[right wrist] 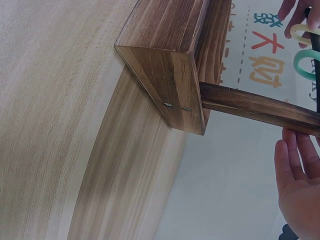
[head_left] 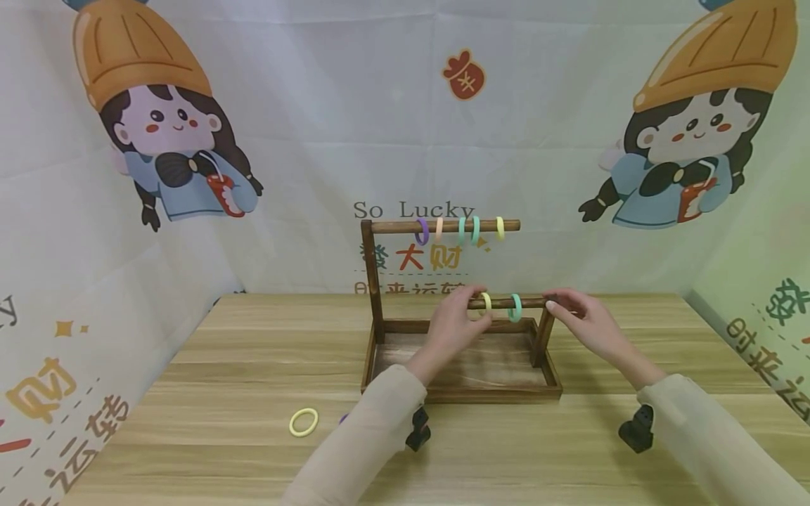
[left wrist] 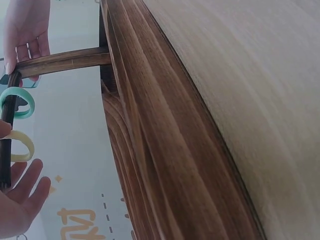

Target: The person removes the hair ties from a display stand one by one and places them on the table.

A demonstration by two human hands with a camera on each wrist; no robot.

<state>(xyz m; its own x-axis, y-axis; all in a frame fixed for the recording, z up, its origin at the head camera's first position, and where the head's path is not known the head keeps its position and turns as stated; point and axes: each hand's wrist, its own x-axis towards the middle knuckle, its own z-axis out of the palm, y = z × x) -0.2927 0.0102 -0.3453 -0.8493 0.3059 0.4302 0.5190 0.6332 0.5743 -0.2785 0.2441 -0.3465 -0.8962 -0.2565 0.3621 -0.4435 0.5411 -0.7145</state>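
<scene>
A person is sitting at a wooden desk [head_left: 253, 365] with a dark wooden rack [head_left: 462, 383] standing in the middle of it. The rack has a flat tray at the bottom, a tall post at about 9 o'clock and a short post at about 3 o'clock. A low bar [head_left: 506, 303] is running across the front, from the left hand over to the short post. Two rings are hanging on this low bar: a yellow ring [head_left: 486, 302] and a green ring [head_left: 515, 307], sitting near each other but not touching. The left hand [head_left: 457, 325] is holding the free end of the low bar, with its fingers [head_left: 476, 294] curling round the bar just beside the yellow ring. The right hand [head_left: 585, 325] is reaching to the other end of the bar at about 3 o'clock, with its fingers [head_left: 555, 301] mostly straight and the tips touching the wood near the short post. High up, at 12 o'clock, a top bar [head_left: 443, 226] is carrying five more rings in purple, peach, green, green and yellow. Another loose yellow ring [head_left: 304, 422] is lying flat on the desk at about 8 o'clock, well apart from the rack. Behind it all, a cloth with cartoon girls [head_left: 171, 161] is hanging.
</scene>
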